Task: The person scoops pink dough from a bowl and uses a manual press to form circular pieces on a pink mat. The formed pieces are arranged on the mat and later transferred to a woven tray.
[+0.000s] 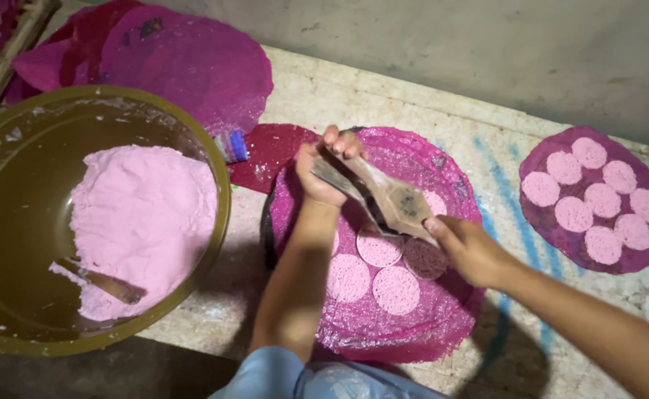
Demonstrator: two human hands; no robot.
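Wooden press (383,196) gripped by left hand (323,174) and right hand (466,247), covering pink discs (372,270)

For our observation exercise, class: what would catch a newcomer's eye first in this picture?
First, the big olive bowl at left, holding a mound of pink dough. At centre, the left hand and right hand grip a wooden press over a magenta sheet dotted with pink lacy discs. A finished sheet of discs lies far right.
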